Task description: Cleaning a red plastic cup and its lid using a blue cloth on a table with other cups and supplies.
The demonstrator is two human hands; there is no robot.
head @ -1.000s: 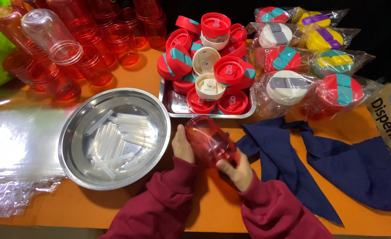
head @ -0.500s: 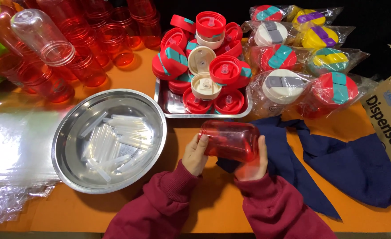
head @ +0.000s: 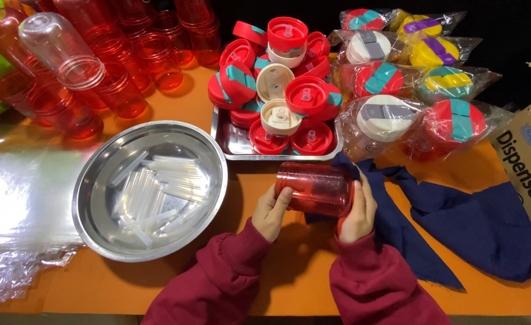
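Observation:
A translucent red plastic bottle (head: 314, 188) lies sideways between my two hands, just above the orange table. My left hand (head: 270, 210) grips its left end with the thumb up against the base. My right hand (head: 358, 210) clasps the right end, fingers wrapped over the top. Both sleeves are dark red. A dark blue cloth (head: 458, 222) lies under and to the right of my right hand.
A round steel bowl (head: 97, 180) holding several clear straws sits at the left. A steel tray (head: 232, 141) piled with red and cream lids stands behind the bottle. Red bottles (head: 121, 90) crowd the back left, bagged lids (head: 392, 120) the back right, a cardboard box (head: 530, 162) the right edge.
The bottle has swung from tilted upright to lying horizontal and shifted right. My right hand moved from its lower end to its right end.

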